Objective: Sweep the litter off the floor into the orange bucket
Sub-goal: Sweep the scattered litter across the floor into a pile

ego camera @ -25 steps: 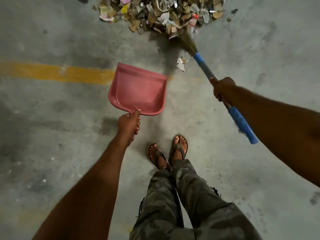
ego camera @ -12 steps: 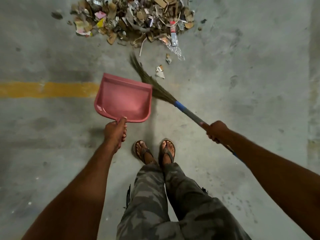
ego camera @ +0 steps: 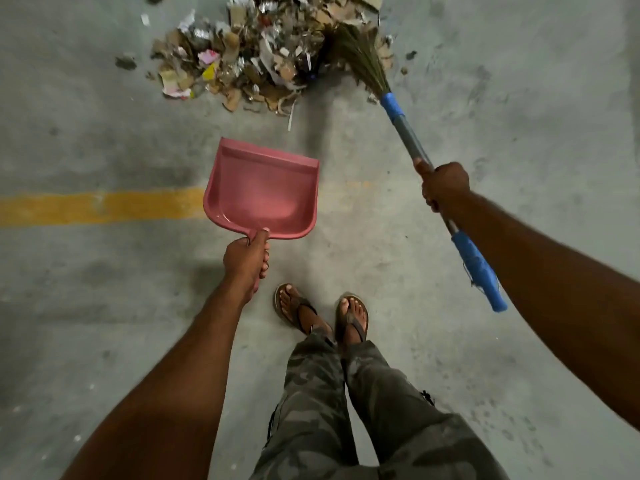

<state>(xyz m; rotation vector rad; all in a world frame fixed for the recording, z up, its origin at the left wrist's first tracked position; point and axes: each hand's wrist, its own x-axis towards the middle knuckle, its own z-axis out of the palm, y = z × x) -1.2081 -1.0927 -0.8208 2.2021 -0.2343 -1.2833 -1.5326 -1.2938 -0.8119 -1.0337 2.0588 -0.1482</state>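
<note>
Litter (ego camera: pixel 263 60) well ahead of left hand (ego camera: pixel 246 259), which grips dustpan (ego camera: pixel 263 192) | right hand (ego camera: pixel 445 185) grips broom (ego camera: pixel 405 128) touching litter

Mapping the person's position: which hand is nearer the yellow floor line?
Left. The left hand, gripping the dustpan handle, is close to the visible end of the yellow line; the right hand, gripping the broom, is far to the right.

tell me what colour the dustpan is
Pink. The dustpan, gripped by the left hand, shows plainly in the head view.
</note>
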